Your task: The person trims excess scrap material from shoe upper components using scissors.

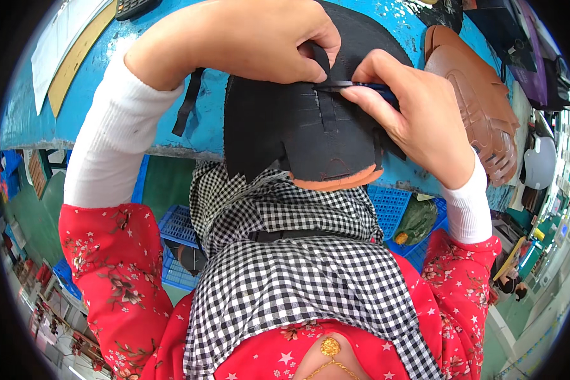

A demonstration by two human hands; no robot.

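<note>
A large black leather-like piece (pixel 253 120) lies over the near edge of the blue table, partly hanging over it. Orange-tan layers (pixel 335 182) show along its lower rim. My left hand (pixel 285 41) is closed in a pinch on a narrow black strap (pixel 321 60) above the slits in the piece. From the right, my right hand (pixel 421 104) grips a slim tool (pixel 372 85) with a dark blue handle and a thin metal tip. That tip meets the strap just below my left fingertips. Its exact kind is hidden by my fingers.
Brown cut pieces (pixel 465 82) are stacked on the right of the blue table (pixel 126 130). Another black strap (pixel 189 104) hangs near the front edge at left. A yellow strip (pixel 76 60) and a calculator (pixel 133 7) lie farther back. Blue baskets (pixel 389 206) stand below the table.
</note>
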